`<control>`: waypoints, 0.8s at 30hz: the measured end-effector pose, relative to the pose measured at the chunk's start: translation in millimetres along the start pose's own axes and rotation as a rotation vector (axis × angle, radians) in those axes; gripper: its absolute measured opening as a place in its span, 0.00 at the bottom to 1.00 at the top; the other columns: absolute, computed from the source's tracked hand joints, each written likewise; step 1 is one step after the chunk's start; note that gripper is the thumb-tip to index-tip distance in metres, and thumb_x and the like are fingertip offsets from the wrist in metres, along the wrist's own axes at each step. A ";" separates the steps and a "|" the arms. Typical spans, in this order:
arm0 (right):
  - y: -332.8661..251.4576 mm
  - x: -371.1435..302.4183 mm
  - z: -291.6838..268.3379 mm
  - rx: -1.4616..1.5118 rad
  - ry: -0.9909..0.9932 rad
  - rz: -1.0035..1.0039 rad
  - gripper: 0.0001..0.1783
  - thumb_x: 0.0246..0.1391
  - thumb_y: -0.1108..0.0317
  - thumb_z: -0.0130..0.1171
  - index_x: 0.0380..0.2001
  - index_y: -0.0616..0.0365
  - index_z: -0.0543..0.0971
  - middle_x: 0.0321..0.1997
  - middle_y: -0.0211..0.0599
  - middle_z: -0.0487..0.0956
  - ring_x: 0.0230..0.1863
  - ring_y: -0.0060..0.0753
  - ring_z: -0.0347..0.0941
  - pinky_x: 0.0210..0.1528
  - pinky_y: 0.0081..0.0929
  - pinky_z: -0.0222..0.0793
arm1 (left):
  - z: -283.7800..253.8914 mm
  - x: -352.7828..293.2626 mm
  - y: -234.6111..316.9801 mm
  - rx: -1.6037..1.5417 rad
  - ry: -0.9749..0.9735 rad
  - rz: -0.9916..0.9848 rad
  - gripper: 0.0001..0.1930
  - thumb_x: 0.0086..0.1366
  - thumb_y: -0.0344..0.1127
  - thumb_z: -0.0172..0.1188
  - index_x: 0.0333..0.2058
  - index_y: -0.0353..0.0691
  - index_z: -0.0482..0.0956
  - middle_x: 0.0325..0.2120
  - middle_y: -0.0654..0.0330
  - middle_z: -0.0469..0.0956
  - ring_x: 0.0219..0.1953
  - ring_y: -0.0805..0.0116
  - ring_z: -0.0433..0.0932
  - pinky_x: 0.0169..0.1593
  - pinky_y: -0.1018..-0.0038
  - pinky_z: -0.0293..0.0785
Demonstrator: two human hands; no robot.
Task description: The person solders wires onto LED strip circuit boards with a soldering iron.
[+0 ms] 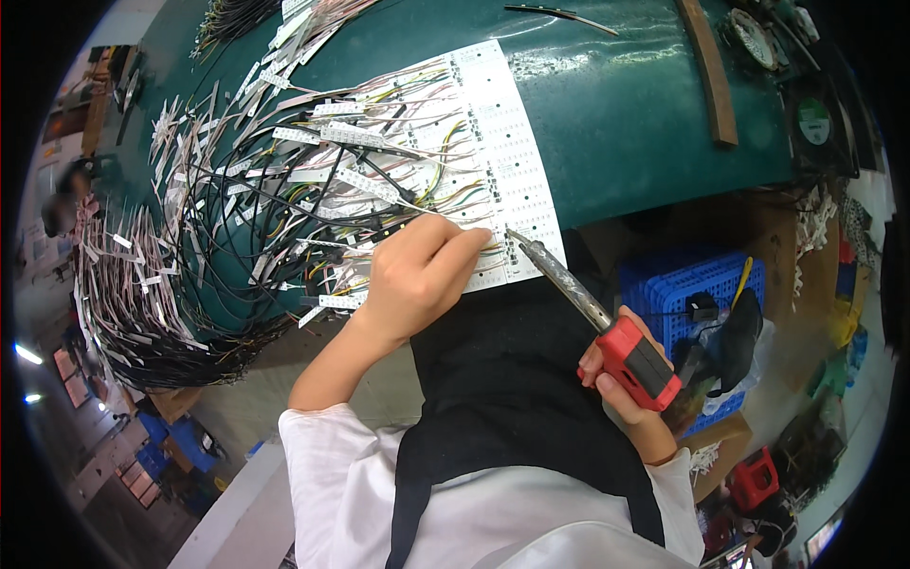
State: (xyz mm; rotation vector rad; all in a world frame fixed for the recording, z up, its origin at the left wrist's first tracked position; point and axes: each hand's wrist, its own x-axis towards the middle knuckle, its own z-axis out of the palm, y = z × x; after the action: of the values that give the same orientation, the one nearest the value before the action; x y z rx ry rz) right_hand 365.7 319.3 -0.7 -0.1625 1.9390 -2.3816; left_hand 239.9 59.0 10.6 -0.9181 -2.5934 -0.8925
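Note:
My right hand [626, 375] is wrapped round the red and dark grey handle of a soldering iron [569, 284]. The iron's tip points up and left, at the white circuit board panel [517, 142], close to the fingertips of my left hand [422, 270]. That left hand is closed in a pinch over the panel's lower part, seemingly on a thin wire; the fingers mostly hide it. Many thin pink, yellow and black wires [455, 142] run from the panel's rows toward the left. Small white LED strips [355, 136] lie among these wires.
Under the panel lies a green work mat [626, 123]. Bundled wires with white strips [142, 303] hang over the mat's left edge. A wooden bar [709, 71] lies at the right, near a round dish [752, 40]. Blue plastic crates [678, 284] stand below the table's right side.

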 end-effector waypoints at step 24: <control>-7.9 4.3 5.6 -0.235 -0.004 0.058 0.34 0.41 0.75 0.58 0.54 0.81 0.67 0.27 0.42 0.81 0.28 0.32 0.80 0.35 0.21 0.75 | 0.3 4.2 -8.4 -0.131 -0.041 -0.002 0.10 0.47 0.23 0.66 0.31 0.40 0.81 0.20 0.63 0.71 0.20 0.66 0.73 0.22 0.72 0.68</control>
State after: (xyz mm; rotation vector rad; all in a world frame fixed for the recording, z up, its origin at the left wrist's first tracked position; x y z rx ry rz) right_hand 362.2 315.0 8.4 -0.1203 2.1851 -2.1118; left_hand 231.3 56.0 8.2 -0.9775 -2.5958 -1.0662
